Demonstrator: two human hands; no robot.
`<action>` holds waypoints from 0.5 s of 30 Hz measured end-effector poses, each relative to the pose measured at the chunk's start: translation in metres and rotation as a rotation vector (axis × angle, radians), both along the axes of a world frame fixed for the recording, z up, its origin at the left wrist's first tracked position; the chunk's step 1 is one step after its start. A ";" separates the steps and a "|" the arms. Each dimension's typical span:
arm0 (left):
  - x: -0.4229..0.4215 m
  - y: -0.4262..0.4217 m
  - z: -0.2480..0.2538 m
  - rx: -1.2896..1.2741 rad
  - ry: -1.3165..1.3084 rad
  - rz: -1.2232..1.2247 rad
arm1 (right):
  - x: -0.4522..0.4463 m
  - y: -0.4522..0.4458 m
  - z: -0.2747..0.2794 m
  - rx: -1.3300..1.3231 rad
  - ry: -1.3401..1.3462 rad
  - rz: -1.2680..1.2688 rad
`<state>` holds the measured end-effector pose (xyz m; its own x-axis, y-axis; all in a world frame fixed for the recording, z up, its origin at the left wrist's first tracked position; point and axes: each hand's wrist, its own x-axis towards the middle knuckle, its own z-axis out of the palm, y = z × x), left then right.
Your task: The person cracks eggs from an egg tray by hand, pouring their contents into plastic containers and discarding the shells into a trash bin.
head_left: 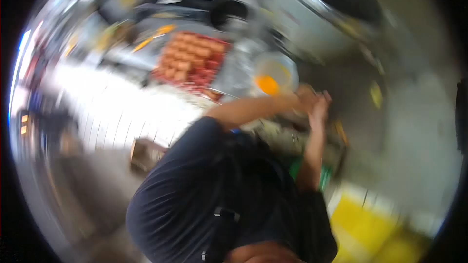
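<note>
My left hand (305,97) and my right hand (319,105) come together just right of a pale round container (281,66). Both are smeared by motion. Whether they touch, or have anything between them, cannot be made out. Something bright orange, like egg yolk (267,84), shows in the near-left part of the container, close to my left wrist. Farther left, a red tray (207,75) carries rows of brown eggs (185,53), with some of its cells bare at the near right side. Clear crumpled plastic (242,61) lies between tray and container.
A white slatted surface (114,102) spreads to the left, with a small brown box (145,155) at its near edge. Dark round pots (229,13) stand at the back. A large metal vessel (312,19) is at back right. A yellow panel (363,224) lies lower right.
</note>
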<state>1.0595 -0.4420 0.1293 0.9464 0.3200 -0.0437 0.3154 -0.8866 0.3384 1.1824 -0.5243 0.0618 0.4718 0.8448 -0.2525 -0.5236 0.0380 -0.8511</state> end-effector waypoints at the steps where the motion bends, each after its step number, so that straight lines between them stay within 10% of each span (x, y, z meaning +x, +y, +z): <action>1: 0.003 -0.004 -0.011 0.022 -0.025 0.035 | 0.011 0.006 -0.014 -0.049 -0.048 0.019; 5: 0.021 0.013 -0.042 0.090 -0.025 0.111 | 0.049 0.038 -0.047 -0.240 -0.043 0.187; 12: 0.031 0.025 -0.041 0.091 -0.044 0.095 | 0.021 0.022 0.039 -0.602 -1.174 0.171; 15: 0.033 0.025 -0.031 0.106 -0.161 0.085 | 0.029 0.028 0.035 -0.365 -0.920 0.095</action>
